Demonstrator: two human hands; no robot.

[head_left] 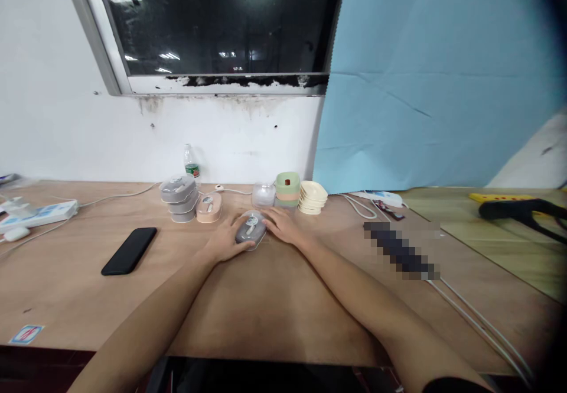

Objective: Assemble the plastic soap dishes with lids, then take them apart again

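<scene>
A small grey box with a clear lid (pixel 251 231) sits on the wooden table in front of me. My left hand (pixel 228 240) curves around its left side, thumb along the near edge. From the right, my right hand (pixel 282 226) presses its fingertips against the box, so it is held between both hands. Just behind and to the left are a pink lidded box (pixel 208 208) and a stack of grey lidded boxes (pixel 179 198). Clear lids (pixel 264 194), stacked green and pink box parts (pixel 287 189) and a pile of cream trays (pixel 312 198) stand behind my right hand.
A black phone (pixel 129 251) lies at the left, near a white power strip (pixel 42 214). A plastic bottle (pixel 191 161) stands by the wall. At the right are a pixelated dark object (pixel 401 251), white cables (pixel 481 325) and another power strip (pixel 381 198).
</scene>
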